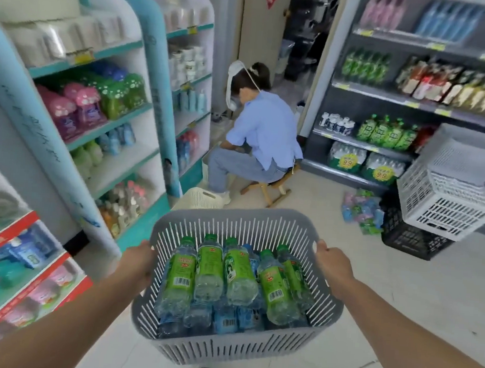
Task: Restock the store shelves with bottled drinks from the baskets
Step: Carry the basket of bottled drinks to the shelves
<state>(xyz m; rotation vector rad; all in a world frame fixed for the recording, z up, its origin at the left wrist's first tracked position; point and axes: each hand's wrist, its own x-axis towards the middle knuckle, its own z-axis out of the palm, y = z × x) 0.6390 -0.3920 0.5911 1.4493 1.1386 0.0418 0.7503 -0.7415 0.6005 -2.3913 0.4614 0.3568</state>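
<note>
I carry a grey slatted basket (222, 347) in front of me, above the floor. My left hand (138, 258) grips its left rim and my right hand (332, 262) grips its right rim. Inside lie several green-labelled drink bottles (239, 270) on top of blue-labelled water bottles (224, 322). The drinks shelf (401, 106) stands at the right, with green bottles (386, 132) on one level and wrapped water packs (364, 163) below.
A person in a blue shirt (264, 130) sits on a wooden stool (267, 187) ahead in the aisle. A white basket (202, 199) lies by their feet. White and black crates (443, 199) stack at right, with packets (361, 212) on the floor. Teal shelves (95, 120) line the left.
</note>
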